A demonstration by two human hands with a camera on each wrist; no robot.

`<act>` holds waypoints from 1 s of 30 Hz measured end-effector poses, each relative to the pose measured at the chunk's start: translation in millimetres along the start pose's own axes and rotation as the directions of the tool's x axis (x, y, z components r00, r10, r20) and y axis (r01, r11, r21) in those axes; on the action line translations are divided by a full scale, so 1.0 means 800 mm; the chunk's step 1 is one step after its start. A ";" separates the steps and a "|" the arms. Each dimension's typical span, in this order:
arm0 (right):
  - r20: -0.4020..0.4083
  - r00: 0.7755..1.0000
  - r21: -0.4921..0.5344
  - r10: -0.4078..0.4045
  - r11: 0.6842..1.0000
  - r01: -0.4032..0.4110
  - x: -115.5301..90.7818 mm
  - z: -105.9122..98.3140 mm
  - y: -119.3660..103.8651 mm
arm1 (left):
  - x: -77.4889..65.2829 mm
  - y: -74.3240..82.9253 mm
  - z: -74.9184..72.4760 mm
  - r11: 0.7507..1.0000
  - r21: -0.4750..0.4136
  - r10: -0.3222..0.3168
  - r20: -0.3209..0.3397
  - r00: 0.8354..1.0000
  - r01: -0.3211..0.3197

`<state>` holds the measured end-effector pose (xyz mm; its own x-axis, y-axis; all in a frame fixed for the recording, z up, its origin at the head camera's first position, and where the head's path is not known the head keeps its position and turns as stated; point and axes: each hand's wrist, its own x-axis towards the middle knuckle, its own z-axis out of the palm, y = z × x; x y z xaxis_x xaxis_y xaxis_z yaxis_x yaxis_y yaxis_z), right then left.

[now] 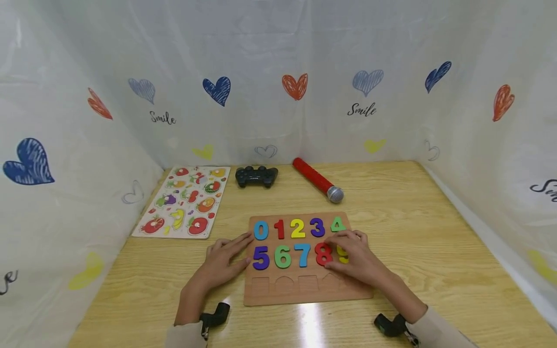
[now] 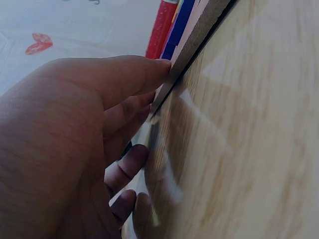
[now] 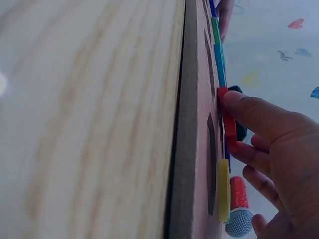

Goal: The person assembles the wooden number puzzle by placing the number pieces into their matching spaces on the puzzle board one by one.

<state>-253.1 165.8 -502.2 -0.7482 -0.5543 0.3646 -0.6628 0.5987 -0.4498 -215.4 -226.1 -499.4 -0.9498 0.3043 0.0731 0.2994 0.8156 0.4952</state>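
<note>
A wooden number board (image 1: pixel 278 290) lies on the table with bright digits from 0 to 9 in two rows. My right hand (image 1: pixel 354 256) pinches the red 8 (image 3: pixel 228 119) between thumb and finger; the piece tilts slightly from the board in the right wrist view. Beside it, the yellow 9 (image 3: pixel 223 189) is partly covered by that hand in the head view. My left hand (image 1: pixel 222 263) rests at the board's left edge, thumb (image 2: pixel 144 69) and fingertips touching the side, near the blue 0 (image 1: pixel 261 230) and purple 5 (image 1: pixel 261 258).
Behind the board lie a black game controller (image 1: pixel 256 177) and a red microphone (image 1: pixel 317 179) with a silver head. A fruit picture board (image 1: pixel 180 203) is at the back left. Curtains (image 1: pixel 261 48) printed with hearts surround the table (image 1: pixel 435 232). Shallow shape outlines run along the board's front.
</note>
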 end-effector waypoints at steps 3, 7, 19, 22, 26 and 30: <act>-0.003 1.000 0.024 -0.010 1.000 0.010 -0.001 0.001 0.002 | 0.000 0.001 0.000 1.000 -0.004 0.000 0.000 1.000 0.000; 0.033 0.999 0.046 0.015 0.999 -0.016 0.000 0.001 0.002 | 0.001 0.001 -0.001 1.000 -0.007 0.003 -0.007 1.000 -0.003; 0.134 0.987 -0.004 0.087 0.996 -0.088 0.007 -0.003 -0.006 | 0.002 0.001 0.001 1.000 0.004 0.000 -0.008 1.000 0.000; 0.044 0.996 0.038 0.082 0.996 -0.083 0.008 -0.005 -0.007 | 0.002 0.002 0.002 1.000 0.008 0.009 -0.013 1.000 -0.009; -0.132 0.991 0.049 -0.007 0.999 0.014 0.011 -0.005 -0.004 | 0.001 0.002 0.002 1.000 0.010 0.021 -0.021 1.000 -0.021; -0.198 0.969 -0.006 -0.145 0.989 0.147 0.013 -0.002 0.001 | 0.001 0.003 0.001 1.000 0.013 0.015 -0.019 1.000 -0.015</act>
<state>-261.4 161.0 -497.3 -0.6353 -0.5097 0.5802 -0.7656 0.5142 -0.3866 -215.3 -223.9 -498.9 -0.9466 0.3076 0.0969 0.3149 0.8170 0.4831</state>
